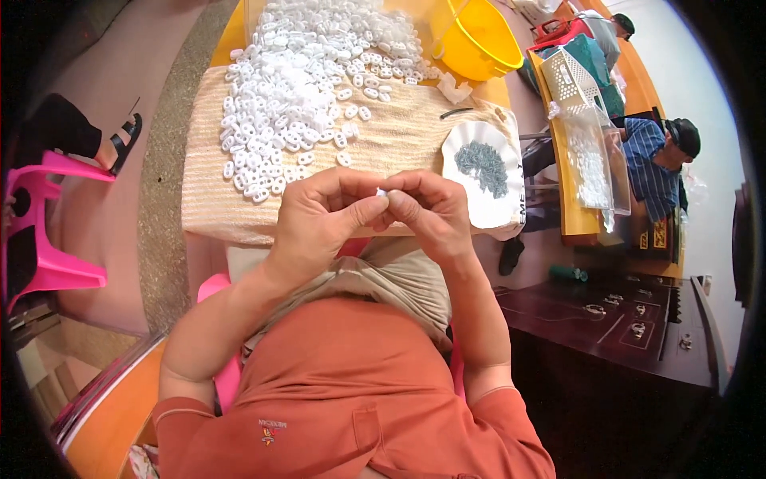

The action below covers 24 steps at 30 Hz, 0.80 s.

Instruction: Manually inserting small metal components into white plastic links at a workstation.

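Note:
My left hand [313, 219] and my right hand [439, 217] meet at the table's near edge, thumbs and forefingers pinched together. Between their fingertips shows a small white plastic piece [381, 192], mostly covered by the fingers. Just beyond my left hand spreads a large heap of white oval plastic pieces with two holes [279, 104]. To the right of my right hand lies a white scalloped plate [488, 214], bearing a pile of tiny grey bits [483, 165] too small to make out.
A striped towel [209, 176] covers the table. At the far right stand a yellow basket [472, 44], a scrap of paper [453, 86] and a thin dark stick [456, 113]. A pink chair [60, 247] is at left. Another person [654, 160] sits at a second table on the right.

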{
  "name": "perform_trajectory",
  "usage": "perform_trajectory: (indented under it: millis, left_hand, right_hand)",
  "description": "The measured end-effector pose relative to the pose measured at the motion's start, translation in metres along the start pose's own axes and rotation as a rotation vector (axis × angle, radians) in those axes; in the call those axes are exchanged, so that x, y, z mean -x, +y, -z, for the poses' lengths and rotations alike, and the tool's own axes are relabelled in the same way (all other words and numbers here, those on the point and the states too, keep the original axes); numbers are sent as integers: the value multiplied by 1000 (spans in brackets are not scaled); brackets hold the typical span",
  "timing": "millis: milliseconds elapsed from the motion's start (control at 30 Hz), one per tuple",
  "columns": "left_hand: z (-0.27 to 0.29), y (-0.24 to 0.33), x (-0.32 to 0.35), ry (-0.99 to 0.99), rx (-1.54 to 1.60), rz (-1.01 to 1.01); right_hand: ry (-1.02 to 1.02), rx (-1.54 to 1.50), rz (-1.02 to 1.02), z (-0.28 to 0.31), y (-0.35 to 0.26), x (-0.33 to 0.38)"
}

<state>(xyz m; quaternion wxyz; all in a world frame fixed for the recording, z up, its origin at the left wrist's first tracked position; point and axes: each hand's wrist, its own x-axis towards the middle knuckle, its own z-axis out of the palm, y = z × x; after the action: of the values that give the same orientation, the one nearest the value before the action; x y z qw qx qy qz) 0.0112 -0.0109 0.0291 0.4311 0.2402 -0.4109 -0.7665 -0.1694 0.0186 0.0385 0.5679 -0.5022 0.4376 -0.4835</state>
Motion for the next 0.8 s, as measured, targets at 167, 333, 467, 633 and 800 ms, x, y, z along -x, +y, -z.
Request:
perform_trajectory:
  millis: [167,333,467,633,800]
  left_hand:
    - [2,-10,4,32,23,57]
    - [0,-11,5,79,94,181]
    - [1,-11,4,75,154,244]
    - [-1,-17,5,75,192,226]
    - [-2,-23,5,65,169,218]
  right_hand:
    - [15,6,-1,4,6,10]
    - [14,325,228,8,15,14]
    - [50,392,261,4,13,14]
    - [105,162,126,-5,14,16]
    - [81,60,51,3,22,19]
